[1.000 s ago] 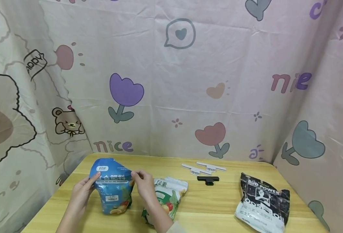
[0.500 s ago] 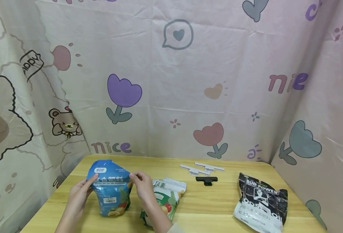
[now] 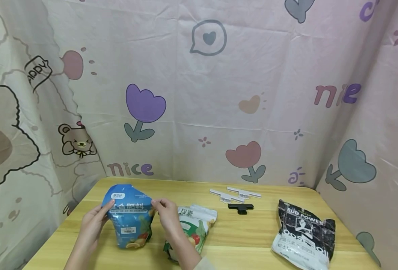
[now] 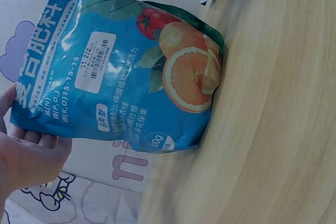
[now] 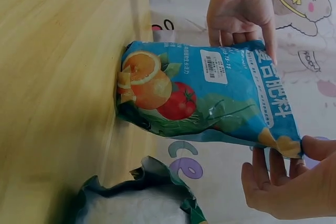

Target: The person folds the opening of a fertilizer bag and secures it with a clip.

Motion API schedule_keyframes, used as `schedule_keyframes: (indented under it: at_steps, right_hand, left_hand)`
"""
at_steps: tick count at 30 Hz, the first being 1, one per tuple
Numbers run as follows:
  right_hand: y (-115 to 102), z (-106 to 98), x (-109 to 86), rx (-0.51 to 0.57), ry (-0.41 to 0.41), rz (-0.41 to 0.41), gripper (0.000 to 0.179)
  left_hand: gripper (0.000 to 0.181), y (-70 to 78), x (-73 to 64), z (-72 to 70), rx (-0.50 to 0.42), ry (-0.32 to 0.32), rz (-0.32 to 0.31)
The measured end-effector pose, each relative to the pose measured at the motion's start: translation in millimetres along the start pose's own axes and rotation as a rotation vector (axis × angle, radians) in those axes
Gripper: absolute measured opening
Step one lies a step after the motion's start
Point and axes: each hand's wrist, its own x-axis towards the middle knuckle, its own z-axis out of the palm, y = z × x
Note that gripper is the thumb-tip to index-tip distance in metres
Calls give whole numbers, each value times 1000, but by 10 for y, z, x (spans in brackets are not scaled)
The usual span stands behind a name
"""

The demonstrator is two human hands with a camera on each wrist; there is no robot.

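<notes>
A blue fertilizer bag (image 3: 131, 221) with fruit printed on its lower front stands upright at the left of the table. My left hand (image 3: 93, 224) grips its upper left edge, thumb on the front and fingers behind. At the upper right edge, my right hand (image 3: 167, 217) pinches the bag between thumb and fingers. The left wrist view shows the bag's (image 4: 121, 72) base on the wood and a white label on its front. Behind my right forearm lies a green and white bag (image 3: 199, 228), partly covered by that arm.
Two white sealing clips (image 3: 226, 196) and a black clip (image 3: 241, 208) lie toward the back of the wooden table (image 3: 239, 236). A black and white bag (image 3: 303, 236) rests at the right. A printed curtain (image 3: 199, 93) hangs behind the table.
Both hands keep their hold on the blue bag, which stays in place. The head view shifts slightly; nothing else has visibly moved.
</notes>
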Motion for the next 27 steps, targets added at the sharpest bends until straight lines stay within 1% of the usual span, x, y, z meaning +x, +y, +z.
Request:
schedule_keyframes:
  at_steps: [2,3,4,6,9,10,11,12,13,15,16,17,18,20,22,23,24,25,27]
  right_hand:
    - [-20,7,-16,-45,20,-46,15]
    - [-31,15,-25,-89,36,-86,12]
    - [-41,27,-35,-157,56,-151,10]
    - [-61,59,-54,-357,101,-322,12]
    - [-72,112,-63,-715,181,-616,16]
    - [-73,126,-64,-819,205,-703,16]
    - [-70,137,-64,-895,214,-768,15]
    - [-64,146,-61,-949,216,-816,14]
    - [-55,152,-58,-986,215,-848,14]
    - [-36,160,-50,-1015,207,-871,14]
    - [-26,161,-47,-1021,203,-869,14]
    - [-16,161,-42,-1019,198,-865,15]
    - [-8,161,-36,-1018,195,-859,15]
    - [5,158,-27,-1009,183,-841,16]
    - [12,154,-16,-1003,172,-823,17]
    - [13,150,-11,-1000,168,-814,17]
    - [13,147,-6,-996,165,-806,17]
    - [14,144,2,-992,162,-797,17]
    - [16,136,14,-989,162,-784,15]
  left_hand:
    - [75,1,2,9,11,-2,3]
    - [76,3,0,14,16,-2,5]
    - [77,6,-2,20,21,-1,6]
    - [78,9,-6,28,31,6,6]
    - [78,1,1,30,46,23,6]
    - [78,-6,5,27,50,27,7]
    - [76,-12,10,24,54,30,13]
    - [75,-17,13,19,59,31,17]
    - [73,-20,10,16,61,29,21]
    - [71,7,-37,18,72,13,26]
    - [71,45,-86,29,88,6,26]
    - [71,104,-160,56,117,6,34]
    - [73,185,-251,85,143,-13,48]
    - [77,383,-480,165,208,-42,98]
    - [79,594,-711,258,303,-59,188]
    - [79,688,-815,302,357,-69,252]
    - [76,763,-897,333,410,-90,326]
    - [73,820,-959,364,485,-90,412]
    - [63,890,-1027,408,639,-107,610]
